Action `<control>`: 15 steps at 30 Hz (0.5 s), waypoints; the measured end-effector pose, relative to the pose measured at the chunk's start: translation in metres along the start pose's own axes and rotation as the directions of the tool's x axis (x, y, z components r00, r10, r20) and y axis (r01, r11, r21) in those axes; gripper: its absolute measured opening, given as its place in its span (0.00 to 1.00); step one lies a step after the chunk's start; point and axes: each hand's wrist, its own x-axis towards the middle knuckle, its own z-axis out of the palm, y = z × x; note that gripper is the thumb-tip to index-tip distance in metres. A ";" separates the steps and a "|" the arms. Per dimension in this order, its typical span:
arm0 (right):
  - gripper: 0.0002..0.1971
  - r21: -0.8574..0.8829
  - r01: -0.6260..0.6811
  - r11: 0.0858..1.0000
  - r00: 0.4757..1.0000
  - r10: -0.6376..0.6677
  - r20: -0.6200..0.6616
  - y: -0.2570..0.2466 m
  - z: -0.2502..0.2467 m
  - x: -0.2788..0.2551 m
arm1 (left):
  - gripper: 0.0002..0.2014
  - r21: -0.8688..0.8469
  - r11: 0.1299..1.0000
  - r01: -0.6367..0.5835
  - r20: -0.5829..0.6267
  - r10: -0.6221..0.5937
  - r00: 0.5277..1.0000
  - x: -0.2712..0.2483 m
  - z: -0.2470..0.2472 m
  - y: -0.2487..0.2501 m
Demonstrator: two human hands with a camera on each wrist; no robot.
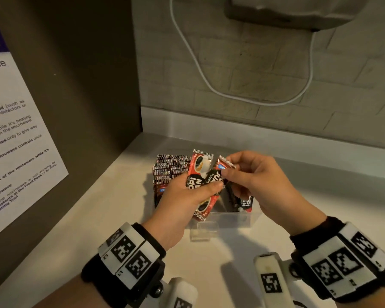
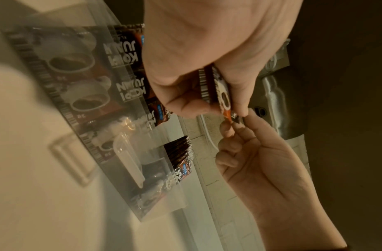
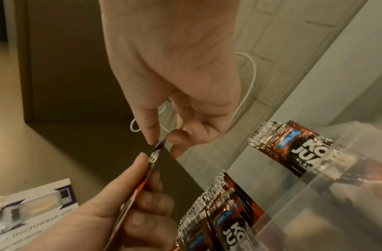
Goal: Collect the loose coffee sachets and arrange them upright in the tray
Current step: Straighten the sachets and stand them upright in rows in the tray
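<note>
A clear plastic tray stands on the counter. Its left compartment holds a dense row of upright red coffee sachets; a few more sachets lean in the right compartment. Above the tray my left hand grips a small stack of sachets, thumb across their front. My right hand pinches the top of one sachet from that stack between thumb and forefinger. The right wrist view shows the pinched sachet edge above my left hand.
A dark cabinet side carrying a white microwave notice walls off the left. A white cable loops on the brick-patterned back wall under a mounted appliance. A small clear label holder sits at the tray's front.
</note>
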 end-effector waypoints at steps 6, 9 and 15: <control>0.09 0.051 0.136 0.989 0.971 -0.123 -0.205 -0.006 -0.031 0.012 | 0.08 -0.168 0.981 0.093 -0.138 -0.116 0.984 0.001 -0.013 0.006; 0.11 -0.089 0.130 0.988 0.962 -0.147 -0.231 -0.004 -0.054 0.016 | 0.11 -0.192 0.978 0.083 -0.179 -0.118 0.977 0.002 -0.020 0.006; 0.11 -0.469 0.027 0.883 0.991 -0.086 -0.105 0.028 -0.071 0.019 | 0.15 -0.121 0.989 0.090 -0.168 -0.110 0.980 0.003 -0.023 0.005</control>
